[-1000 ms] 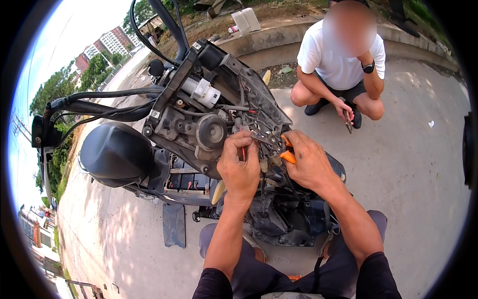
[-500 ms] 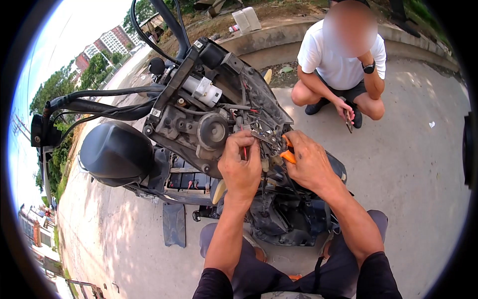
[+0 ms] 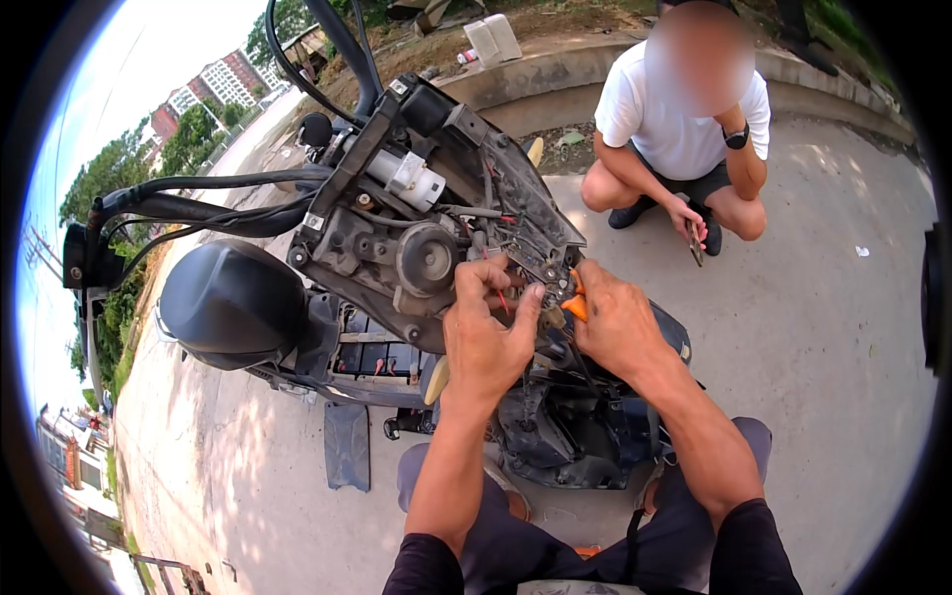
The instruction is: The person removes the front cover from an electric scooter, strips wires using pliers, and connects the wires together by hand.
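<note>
My right hand (image 3: pixel 623 327) is closed round a pair of pliers (image 3: pixel 573 305) with orange handles. The pliers' metal head points left towards a bundle of wires in the opened front of an electric scooter (image 3: pixel 342 248). Close by on the left, my left hand (image 3: pixel 488 337) has its fingers curled at the same wires, with the thumb raised. A thin red wire (image 3: pixel 503 300) shows between its thumb and index finger; the fingertips are partly hidden. Beside this hand sits a round black horn (image 3: pixel 426 260).
A person (image 3: pixel 684 129) in a white shirt squats at the right, a phone (image 3: pixel 694 243) in one hand. The scooter's black seat (image 3: pixel 233 302) and exposed battery (image 3: pixel 375 359) lie left. A dark panel (image 3: pixel 347 446) rests on the concrete. A kerb (image 3: pixel 565 74) runs behind.
My left hand has shifted slightly right, and its thumb has moved away from the index finger. The pliers in my right hand have turned a little and stay near the wires.
</note>
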The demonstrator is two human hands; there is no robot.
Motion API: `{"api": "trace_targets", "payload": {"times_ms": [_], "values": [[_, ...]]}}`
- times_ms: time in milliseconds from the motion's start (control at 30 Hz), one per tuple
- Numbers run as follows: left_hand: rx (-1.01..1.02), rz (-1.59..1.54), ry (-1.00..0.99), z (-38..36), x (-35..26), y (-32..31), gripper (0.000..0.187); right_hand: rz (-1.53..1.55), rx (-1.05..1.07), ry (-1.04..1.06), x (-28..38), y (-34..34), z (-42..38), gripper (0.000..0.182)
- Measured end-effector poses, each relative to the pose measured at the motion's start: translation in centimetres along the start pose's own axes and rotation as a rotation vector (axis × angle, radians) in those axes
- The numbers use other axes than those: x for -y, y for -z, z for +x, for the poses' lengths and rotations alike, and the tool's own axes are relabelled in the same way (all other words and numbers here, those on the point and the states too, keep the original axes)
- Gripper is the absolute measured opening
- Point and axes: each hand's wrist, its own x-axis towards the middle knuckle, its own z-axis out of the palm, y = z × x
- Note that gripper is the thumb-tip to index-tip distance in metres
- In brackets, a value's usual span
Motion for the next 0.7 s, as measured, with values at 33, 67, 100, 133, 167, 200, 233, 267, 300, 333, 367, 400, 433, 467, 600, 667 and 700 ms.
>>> {"api": "trace_targets", "payload": {"times_ms": [33,67,100,133,167,200,233,267,300,333,367,400,433,467,600,667,700], "values": [[0.010,0.020,0.016,0.0,0.1,0.1,0.034,-0.008,0.000,0.004,0.1,0.2,0.0,0.032],[0.020,0.040,0.033,0.0,0.2,0.3,0.036,-0.017,0.001,0.008,0.1,0.3,0.1,0.032],[0.029,0.059,0.050,0.0,0.3,0.4,0.037,-0.034,-0.001,0.015,0.1,0.2,0.0,0.032],[0.034,0.060,0.061,0.0,0.6,0.3,0.037,-0.051,-0.003,0.022,0.0,0.1,0.1,0.033],[0.039,0.060,0.073,0.0,0.8,0.3,0.038,-0.068,-0.005,0.029,-0.1,0.1,0.1,0.033],[0.044,0.060,0.084,0.0,0.9,0.4,0.038,-0.082,-0.043,0.048,-0.2,0.1,0.1,0.033],[0.044,0.057,0.095,0.1,0.9,0.4,0.037,-0.095,-0.081,0.068,-0.2,0.3,0.3,0.033],[0.042,0.055,0.106,0.1,0.9,0.3,0.036,-0.108,-0.119,0.089,-0.2,0.4,0.5,0.034],[0.039,0.052,0.118,0.2,0.9,0.3,0.036,-0.085,-0.127,0.059,0.1,0.6,0.5,0.032],[0.033,0.083,0.107,0.3,0.5,0.3,0.037,-0.061,-0.133,0.029,0.6,0.9,0.6,0.031],[0.027,0.114,0.096,0.5,0.0,0.5,0.038,-0.039,-0.139,0.000,0.8,0.9,0.6,0.030],[0.021,0.143,0.085,0.6,-0.3,0.5,0.039,0.005,-0.127,-0.028,0.8,0.7,0.5,0.027],[0.004,0.147,0.082,0.7,-0.3,0.3,0.041,0.048,-0.118,-0.055,0.7,0.3,0.3,0.025],[-0.013,0.153,0.080,0.7,-0.3,0.1,0.043,0.092,-0.108,-0.084,0.5,-0.1,0.2,0.023],[0.022,0.270,0.050,0.1,0.0,0.5,0.053,0.639,-0.389,-0.449,-4.7,3.8,2.2,0.032],[0.089,0.098,0.013,0.4,-0.1,0.8,0.057,0.592,-0.316,-0.376,-4.4,6.6,1.7,0.038],[0.134,0.004,-0.009,0.6,-0.1,1.0,0.060,0.572,-0.237,-0.334,-4.1,6.9,0.4,0.042]]}}
